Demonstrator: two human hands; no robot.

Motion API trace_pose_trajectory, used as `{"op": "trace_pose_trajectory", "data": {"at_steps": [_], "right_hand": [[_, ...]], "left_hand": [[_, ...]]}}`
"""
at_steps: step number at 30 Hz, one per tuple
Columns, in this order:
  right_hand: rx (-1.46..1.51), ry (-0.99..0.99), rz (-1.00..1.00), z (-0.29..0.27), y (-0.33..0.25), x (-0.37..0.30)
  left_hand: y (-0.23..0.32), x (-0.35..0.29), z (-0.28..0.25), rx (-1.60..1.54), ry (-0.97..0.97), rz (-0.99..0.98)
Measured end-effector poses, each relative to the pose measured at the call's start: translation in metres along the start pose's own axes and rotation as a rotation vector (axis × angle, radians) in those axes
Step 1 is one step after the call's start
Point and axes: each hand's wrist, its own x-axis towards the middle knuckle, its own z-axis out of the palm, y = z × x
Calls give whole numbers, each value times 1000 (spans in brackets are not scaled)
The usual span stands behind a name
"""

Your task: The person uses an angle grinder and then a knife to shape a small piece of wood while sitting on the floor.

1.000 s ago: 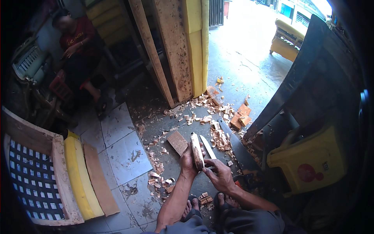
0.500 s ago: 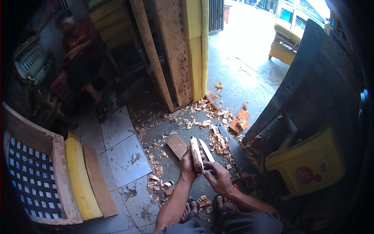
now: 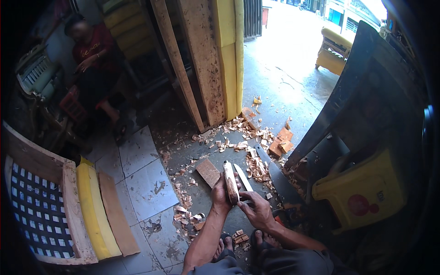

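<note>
My left hand [image 3: 221, 193] grips a short piece of pale wood [image 3: 230, 182], held upright over the floor. My right hand [image 3: 257, 209] holds a knife [image 3: 243, 178] by its handle, the blade lying alongside the right face of the wood. Both forearms come up from the lower edge, with my bare feet just below them. Wood shavings [image 3: 254, 161] lie scattered over the floor beyond my hands.
A flat wooden block [image 3: 208, 172] lies just left of my hands. A wooden seat frame with webbing and yellow foam [image 3: 87, 208] stands at the left. A seated person in a red shirt [image 3: 94, 55] is at the far left. Leaning planks [image 3: 201, 59], a yellow chair [image 3: 360, 195].
My hands have barely moved; the knife blade has shifted slightly along the wood. The seated person's arm has changed position a little.
</note>
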Motion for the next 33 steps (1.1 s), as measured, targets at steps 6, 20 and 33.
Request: {"op": "trace_pose_trajectory", "data": {"at_steps": [6,20,33], "right_hand": [[7,8,-1,1,1,0],[-30,-1,12,5,9,-1],[-56,-19,-16,14,18,1]], "left_hand": [[0,0,-1,9,-2,9],[-4,-7,-8,-12,95,-76],[1,-7,-18,-56,93,-76]]}}
